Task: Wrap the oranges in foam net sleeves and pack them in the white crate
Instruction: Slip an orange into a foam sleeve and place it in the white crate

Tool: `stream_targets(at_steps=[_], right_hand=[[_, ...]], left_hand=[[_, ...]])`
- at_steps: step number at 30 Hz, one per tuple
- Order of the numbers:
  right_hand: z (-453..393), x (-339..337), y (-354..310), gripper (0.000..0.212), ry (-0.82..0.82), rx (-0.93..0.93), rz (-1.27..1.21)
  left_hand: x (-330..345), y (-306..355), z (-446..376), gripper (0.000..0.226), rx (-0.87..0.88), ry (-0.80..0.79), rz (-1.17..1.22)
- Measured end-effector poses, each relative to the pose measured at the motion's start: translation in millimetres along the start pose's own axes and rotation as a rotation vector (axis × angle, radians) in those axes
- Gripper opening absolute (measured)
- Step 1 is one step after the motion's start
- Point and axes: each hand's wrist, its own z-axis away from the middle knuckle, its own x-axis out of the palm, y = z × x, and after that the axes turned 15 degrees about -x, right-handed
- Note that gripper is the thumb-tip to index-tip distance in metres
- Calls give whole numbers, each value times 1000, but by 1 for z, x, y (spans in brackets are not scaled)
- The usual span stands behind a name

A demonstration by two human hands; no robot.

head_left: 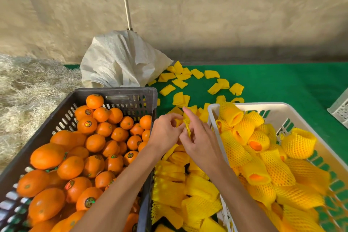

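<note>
Head view shows both hands meeting between the dark crate (pixel 116 92) of bare oranges (pixel 90 156) and the white crate (pixel 212 111), apparently to open one foam sleeve (pixel 188 128) before fruit goes in. Left hand (pixel 165 133) pinches one edge of that sleeve with curled fingers; right hand (pixel 199 143) pinches the opposite edge, each grip closed on the foam. No orange is held. Spare sleeves (pixel 188 190) lie heaped between the crates within easy reach, others scattered on the green surface (pixel 282 81). Wrapped oranges (pixel 259 141) already fill much of the white crate.
</note>
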Motion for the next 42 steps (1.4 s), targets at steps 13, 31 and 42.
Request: stream_targets(at_steps=[13, 31, 42], right_hand=[[6, 11, 9, 43, 193, 123, -189], [1, 8, 30, 31, 269, 268, -141], [6, 11, 38, 11, 198, 353, -115]], left_hand=[[6, 19, 12, 26, -536, -606, 587], [2, 12, -3, 50, -614, -492, 985], [15, 11, 1, 69, -430, -414, 645]])
